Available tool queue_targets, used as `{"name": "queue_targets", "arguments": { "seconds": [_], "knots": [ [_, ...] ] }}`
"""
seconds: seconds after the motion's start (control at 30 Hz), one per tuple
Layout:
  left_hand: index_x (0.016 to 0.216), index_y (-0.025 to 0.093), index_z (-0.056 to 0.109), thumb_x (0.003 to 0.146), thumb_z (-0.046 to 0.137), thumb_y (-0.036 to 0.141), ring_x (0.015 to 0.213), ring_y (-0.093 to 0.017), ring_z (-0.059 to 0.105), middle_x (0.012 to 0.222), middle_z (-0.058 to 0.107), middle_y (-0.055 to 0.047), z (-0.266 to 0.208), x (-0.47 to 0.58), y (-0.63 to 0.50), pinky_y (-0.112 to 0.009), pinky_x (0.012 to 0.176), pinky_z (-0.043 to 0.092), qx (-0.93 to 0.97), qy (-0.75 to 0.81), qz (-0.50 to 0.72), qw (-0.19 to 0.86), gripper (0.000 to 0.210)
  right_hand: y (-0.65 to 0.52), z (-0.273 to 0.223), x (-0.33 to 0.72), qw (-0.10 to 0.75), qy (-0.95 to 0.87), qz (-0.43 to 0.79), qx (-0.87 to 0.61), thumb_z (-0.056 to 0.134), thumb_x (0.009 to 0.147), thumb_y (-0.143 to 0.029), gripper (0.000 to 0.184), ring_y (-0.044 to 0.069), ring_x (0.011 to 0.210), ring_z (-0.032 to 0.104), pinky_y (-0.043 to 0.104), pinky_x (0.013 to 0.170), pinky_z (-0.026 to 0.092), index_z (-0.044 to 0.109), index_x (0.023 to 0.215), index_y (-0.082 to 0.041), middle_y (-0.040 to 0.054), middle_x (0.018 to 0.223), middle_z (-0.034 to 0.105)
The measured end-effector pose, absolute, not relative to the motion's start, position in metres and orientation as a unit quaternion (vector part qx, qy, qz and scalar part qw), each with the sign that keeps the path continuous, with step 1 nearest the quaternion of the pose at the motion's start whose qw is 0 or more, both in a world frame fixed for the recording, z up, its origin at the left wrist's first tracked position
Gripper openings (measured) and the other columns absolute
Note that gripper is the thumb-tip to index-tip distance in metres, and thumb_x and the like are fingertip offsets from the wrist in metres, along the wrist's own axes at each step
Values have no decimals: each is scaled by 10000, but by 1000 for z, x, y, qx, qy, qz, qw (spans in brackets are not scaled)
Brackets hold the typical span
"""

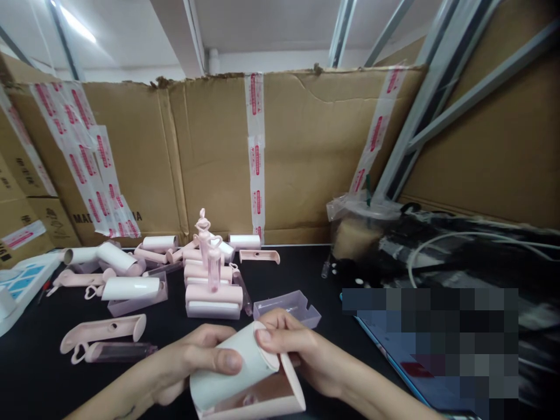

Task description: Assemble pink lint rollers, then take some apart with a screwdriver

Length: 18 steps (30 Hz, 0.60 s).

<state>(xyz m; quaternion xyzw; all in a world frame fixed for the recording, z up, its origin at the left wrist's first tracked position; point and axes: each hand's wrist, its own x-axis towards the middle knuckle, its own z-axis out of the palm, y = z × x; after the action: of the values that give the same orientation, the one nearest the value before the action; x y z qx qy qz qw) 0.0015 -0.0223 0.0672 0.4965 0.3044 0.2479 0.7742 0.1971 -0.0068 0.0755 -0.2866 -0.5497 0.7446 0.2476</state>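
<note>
At the front of the table, my left hand (199, 357) is closed round a white lint roll (234, 368), its thumb lying along the roll's side. My right hand (301, 350) grips the roll's upper right end, with the thumb on the rim. Its fingers go behind, beside the pink curved housing (289, 394), and are partly hidden. The roll sits tilted against the housing, and part of the hollow shows below it. Just beyond my hands lies a clear purple cover (286, 308). On the left rest another pink housing (105, 332) and a transparent handle with a heart-shaped loop (118, 352).
Stacked lint rollers (213, 297) stand mid-table, with loose white rolls (131, 288) and pink parts to their left. A lidded drink cup (359, 233) is at the back right, near a partly blurred-out tablet-like device (394, 356). Cardboard (214, 151) walls the back.
</note>
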Motion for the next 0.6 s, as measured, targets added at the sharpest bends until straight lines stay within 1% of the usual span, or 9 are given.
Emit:
{"name": "queue_targets", "arguments": {
  "seconds": [0.2,0.27,0.37,0.47,0.6],
  "knots": [
    [956,126,658,635,710,310,717,-154,517,798,585,-46,67,1,-21,-210,625,362,507,303,247,769,374,-9,78,194,304,-520,742,-295,749,579,-409,515,30,419,204,210,410,96,310,464,-164,-74,448,324],
    [964,128,659,631,711,307,709,-148,511,799,585,-43,68,1,-21,-207,615,357,505,296,240,775,382,-9,77,194,311,-519,741,-291,746,587,-406,521,29,417,207,210,409,97,304,455,-163,-74,442,323],
    [983,124,654,648,698,304,707,-141,499,799,577,-43,68,1,-21,-205,618,350,504,289,238,779,382,-9,75,193,306,-525,738,-294,729,608,-425,502,30,418,205,213,411,98,335,450,-157,-74,436,312],
    [986,119,651,665,686,292,718,-141,495,807,572,-45,68,1,-21,-212,642,352,508,287,243,775,366,-8,73,193,312,-519,734,-308,724,612,-435,483,34,427,219,214,419,109,353,475,-158,-70,456,332],
    [973,124,649,645,708,285,705,-134,494,801,571,-33,69,1,-20,-208,628,351,505,285,245,777,371,-6,75,194,313,-515,735,-313,747,578,-423,525,36,434,220,209,424,119,296,482,-172,-78,464,312]
  ]
}}
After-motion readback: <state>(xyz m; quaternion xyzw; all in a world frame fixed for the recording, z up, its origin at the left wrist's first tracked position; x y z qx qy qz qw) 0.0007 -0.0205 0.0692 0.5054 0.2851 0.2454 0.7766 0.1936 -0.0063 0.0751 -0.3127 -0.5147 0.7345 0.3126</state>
